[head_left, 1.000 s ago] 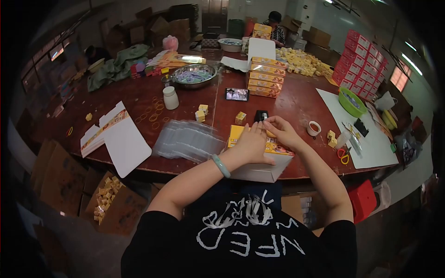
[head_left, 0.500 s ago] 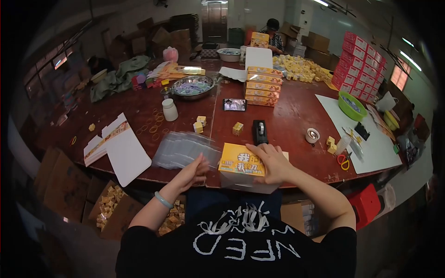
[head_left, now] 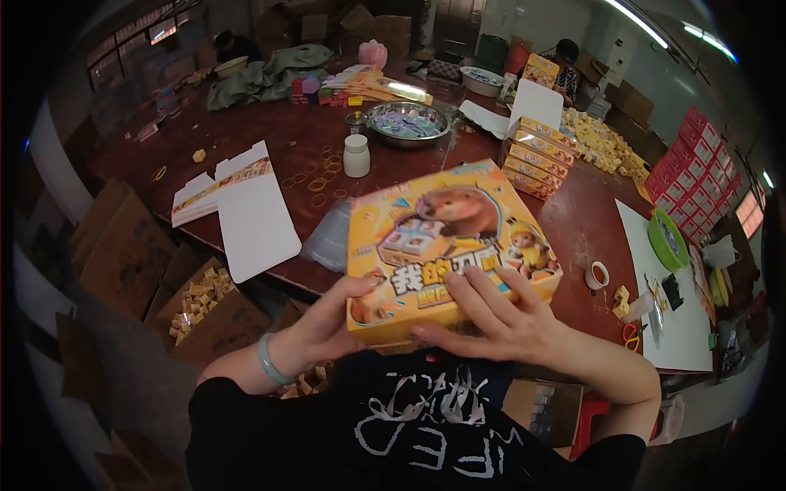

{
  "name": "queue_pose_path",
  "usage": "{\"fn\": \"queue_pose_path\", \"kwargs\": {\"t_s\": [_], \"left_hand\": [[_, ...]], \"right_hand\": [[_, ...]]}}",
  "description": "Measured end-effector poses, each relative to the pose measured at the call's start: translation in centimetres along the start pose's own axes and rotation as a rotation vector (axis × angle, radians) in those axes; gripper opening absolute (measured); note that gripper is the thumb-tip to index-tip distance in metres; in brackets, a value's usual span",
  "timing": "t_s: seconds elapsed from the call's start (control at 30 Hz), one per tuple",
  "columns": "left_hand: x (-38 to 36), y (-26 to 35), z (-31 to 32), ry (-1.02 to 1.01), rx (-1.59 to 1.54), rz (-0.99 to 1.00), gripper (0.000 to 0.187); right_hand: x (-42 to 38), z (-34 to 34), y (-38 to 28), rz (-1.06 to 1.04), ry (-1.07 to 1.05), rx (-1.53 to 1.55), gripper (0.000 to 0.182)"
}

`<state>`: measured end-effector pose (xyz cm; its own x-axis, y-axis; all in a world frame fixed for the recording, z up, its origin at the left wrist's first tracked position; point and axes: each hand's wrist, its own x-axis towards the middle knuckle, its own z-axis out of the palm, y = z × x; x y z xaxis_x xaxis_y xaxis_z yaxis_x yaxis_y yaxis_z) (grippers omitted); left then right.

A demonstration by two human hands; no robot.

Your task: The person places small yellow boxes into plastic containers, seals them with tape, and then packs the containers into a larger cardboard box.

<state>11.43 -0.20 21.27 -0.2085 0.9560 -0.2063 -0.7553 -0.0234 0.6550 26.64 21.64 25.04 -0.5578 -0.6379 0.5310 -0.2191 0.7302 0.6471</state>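
Observation:
A yellow printed cardboard box (head_left: 401,196) is held up above the near table edge, its picture side tilted toward me. At its near left corner my left hand (head_left: 321,323) grips it, thumb over the top edge; the other fingers are partly hidden. My right hand (head_left: 495,321) clasps the near edge, with fingers lying over the printed top and the thumb against the front side. Behind the box, a pile of clear plastic sleeves (head_left: 326,239) is partly covered. Left of that lies a flat white carton blank (head_left: 258,237) with a printed strip.
Similar yellow boxes (head_left: 536,164) are stacked farther back, near a metal bowl (head_left: 409,123) and a white jar (head_left: 356,157). Rubber bands (head_left: 318,199) lie loose. A small cup (head_left: 597,275) and scissors (head_left: 630,336) are at right. An open carton (head_left: 237,323) of small blocks stands below left.
The yellow box has been raised off the table and tilted to show its large printed face. My left hand, empty before, now grips its left corner. The view has turned.

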Motion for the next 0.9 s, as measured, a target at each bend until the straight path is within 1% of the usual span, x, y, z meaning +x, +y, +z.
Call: {"fn": "queue_pose_path", "kwargs": {"t_s": [0.03,0.1,0.13,0.17,0.2,0.27,0.3,0.33,0.37,0.4,0.47,0.53,0.6,0.67,0.7,0.77,0.8,0.87,0.9], "left_hand": [[-0.4,1.1,-1.0,0.017,-0.009,0.081,0.063],[-1.0,3.6,-3.0,0.049,-0.016,0.242,0.06],[-1.1,4.4,-3.3,0.118,-0.002,0.34,0.059],[-1.0,5.6,-3.7,0.185,0.016,0.441,0.059],[-0.4,6.9,-7.3,0.178,-0.117,0.498,0.058],[0.9,10.0,-10.6,0.296,-0.145,0.612,0.047],[1.7,11.9,-13.2,0.331,-0.118,0.622,0.049],[2.7,14.2,-14.5,0.321,-0.105,0.624,0.051],[4.0,16.6,-15.8,0.31,-0.094,0.627,0.052],[5.8,19.0,-17.5,0.347,-0.092,0.664,0.057],[9.6,24.0,-22.0,0.39,-0.146,0.716,0.062],[13.9,28.9,-27.2,0.46,-0.178,0.781,0.063],[18.0,32.7,-31.7,0.632,-0.162,0.813,0.064],[22.2,35.9,-36.1,0.768,-0.184,0.829,0.064],[24.3,37.0,-38.3,0.755,-0.181,0.862,0.062],[27.6,38.3,-43.4,0.741,-0.141,0.829,0.057],[28.7,37.8,-42.3,0.8,-0.135,0.839,0.055],[31.2,37.8,-46.7,0.727,-0.177,0.777,0.054],[32.2,37.6,-48.7,0.759,-0.19,0.758,0.054]], "right_hand": [[0.8,2.1,0.9,-0.036,0.053,-0.036,0.057],[3.1,5.9,2.1,-0.045,0.095,-0.026,0.062],[4.3,7.5,2.1,-0.025,0.127,-0.131,0.063],[5.5,8.5,1.6,0.04,0.142,-0.101,0.062],[6.1,9.2,1.4,0.102,0.16,-0.079,0.062],[5.5,9.4,1.2,0.114,0.105,0.089,0.058],[4.4,9.7,1.3,0.136,0.088,0.193,0.058],[2.9,10.2,1.6,0.162,0.09,0.268,0.057],[1.2,10.1,2.0,0.213,0.011,0.368,0.054],[-0.6,9.9,2.5,0.264,-0.07,0.467,0.052],[-4.1,9.9,3.1,0.474,-0.103,0.57,0.049],[-7.6,9.6,2.6,0.78,-0.082,0.543,0.054],[-10.3,9.4,2.4,1.066,-0.099,0.419,0.057],[-12.3,7.9,2.0,1.292,-0.342,0.256,0.052],[-12.5,7.5,1.7,1.326,-0.388,0.222,0.05],[-12.9,6.9,1.0,1.403,-0.487,0.149,0.046],[-13.5,6.9,0.6,1.415,-0.538,0.158,0.046],[-14.5,6.8,-0.2,1.434,-0.628,0.177,0.044],[-14.6,6.7,-0.5,1.439,-0.667,0.185,0.044]]}}
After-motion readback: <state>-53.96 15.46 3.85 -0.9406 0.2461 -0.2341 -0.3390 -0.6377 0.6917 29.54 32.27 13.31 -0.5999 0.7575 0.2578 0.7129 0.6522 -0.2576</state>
